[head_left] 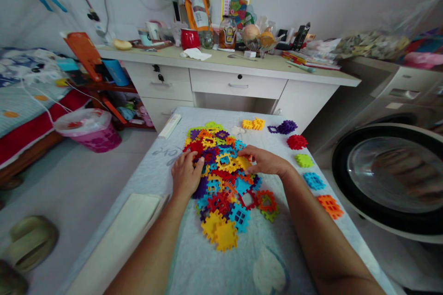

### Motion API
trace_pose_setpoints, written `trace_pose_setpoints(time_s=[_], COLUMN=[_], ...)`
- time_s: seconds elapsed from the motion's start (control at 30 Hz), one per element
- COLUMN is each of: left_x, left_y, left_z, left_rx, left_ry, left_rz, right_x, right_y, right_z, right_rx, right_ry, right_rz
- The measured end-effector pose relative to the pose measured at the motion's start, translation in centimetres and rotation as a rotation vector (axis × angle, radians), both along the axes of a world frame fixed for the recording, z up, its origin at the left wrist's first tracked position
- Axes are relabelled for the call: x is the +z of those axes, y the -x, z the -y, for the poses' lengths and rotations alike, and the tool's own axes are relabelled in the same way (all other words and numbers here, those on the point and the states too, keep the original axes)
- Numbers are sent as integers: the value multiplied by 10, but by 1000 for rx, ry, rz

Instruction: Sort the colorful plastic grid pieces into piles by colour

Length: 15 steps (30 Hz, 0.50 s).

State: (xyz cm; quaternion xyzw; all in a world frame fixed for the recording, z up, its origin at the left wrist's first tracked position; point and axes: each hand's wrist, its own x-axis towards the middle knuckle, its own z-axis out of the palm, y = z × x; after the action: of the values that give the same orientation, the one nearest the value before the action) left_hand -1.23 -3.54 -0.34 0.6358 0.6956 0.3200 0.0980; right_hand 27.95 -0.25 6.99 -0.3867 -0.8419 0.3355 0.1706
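A loose heap of notched plastic building tiles (pixel 219 182) in several colours covers the middle of the cloth-topped table (pixel 221 269). My left hand (pixel 186 173) rests on the heap's left edge, thumb and fingers apart, its fingertips by a red tile (pixel 194 146). At the heap's right side, my right hand (pixel 266 161) has its fingers and thumb bent around a yellow tile (pixel 244 162). Single-colour stacks line the right side: yellow tiles (pixel 254 123), purple tiles (pixel 287 126), red tiles (pixel 296 142), green tiles (pixel 304 160), blue tiles (pixel 314 180) and orange tiles (pixel 330 206).
A white box (pixel 170 126) lies at the table's far left corner, and a long pale board (pixel 117 244) along its left edge. Behind stands a cluttered desk (pixel 221 62). A washing machine (pixel 391 101) is on the right, a pink bin (pixel 90 131) on the left.
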Motion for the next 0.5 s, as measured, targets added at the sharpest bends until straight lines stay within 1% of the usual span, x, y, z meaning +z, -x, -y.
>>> trace_pose_setpoints(time_s=[0.07,0.13,0.23,0.3,0.4,0.5], left_x=[-1,-1,-2,-2,-2,-2], left_y=[0,0,0,0,0,0], left_z=[0,0,0,0,-1,-1], left_rx=[-2,0,9,11,8,15], left_ry=[-7,-9,-5,-5,-6,4], left_rz=[-3,-7,-7,-5,-4,1], right_x=[-1,-1,-1,-2,-5,-8], right_y=[-3,-10,-27,-38,-50,-55], right_z=[-5,-17,-51,-80,-120,-148], right_rx=[-69,-212,-509,-648,-752,-765], right_ry=[-44,-134,-338,-420,-461,-447], right_rz=[-6,-9,61,144,253,359])
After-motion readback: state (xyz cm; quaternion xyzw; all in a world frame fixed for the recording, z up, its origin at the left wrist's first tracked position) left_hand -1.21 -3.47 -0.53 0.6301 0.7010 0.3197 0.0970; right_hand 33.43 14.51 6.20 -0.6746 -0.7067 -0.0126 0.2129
